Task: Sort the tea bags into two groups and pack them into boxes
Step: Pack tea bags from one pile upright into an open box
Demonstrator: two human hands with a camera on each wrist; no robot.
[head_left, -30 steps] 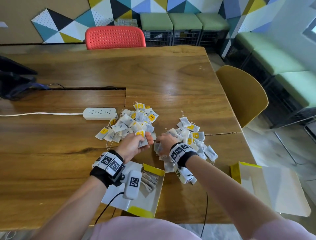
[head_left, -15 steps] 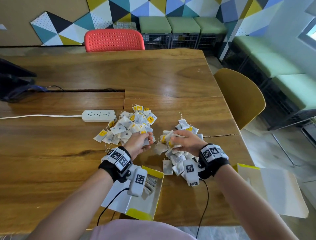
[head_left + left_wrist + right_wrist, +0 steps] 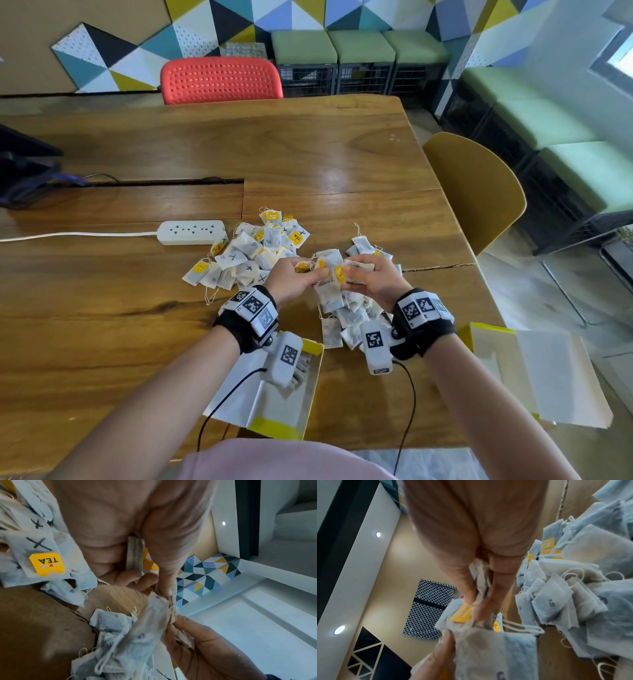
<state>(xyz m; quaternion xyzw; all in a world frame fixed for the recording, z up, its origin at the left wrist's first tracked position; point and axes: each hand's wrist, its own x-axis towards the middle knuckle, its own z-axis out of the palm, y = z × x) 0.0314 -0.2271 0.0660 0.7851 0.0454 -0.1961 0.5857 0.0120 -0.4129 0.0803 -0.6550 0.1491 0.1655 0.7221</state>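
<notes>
Glossy wooden table, seemingly paper tea bags

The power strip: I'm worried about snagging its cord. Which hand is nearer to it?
Left. The left hand is beside the X-marked pile just right of the power strip; the right hand is farther right.

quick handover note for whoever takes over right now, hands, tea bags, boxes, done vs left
Left hand and right hand both pinch a bunch of tea bags between them above the table.
X-marked pile lies to the left, 6-marked pile under the hands.
Near box holds a few bags; the second box lies at the right edge, contents not visible.
Done: sorting mostly. Left: pack both piles.
</notes>
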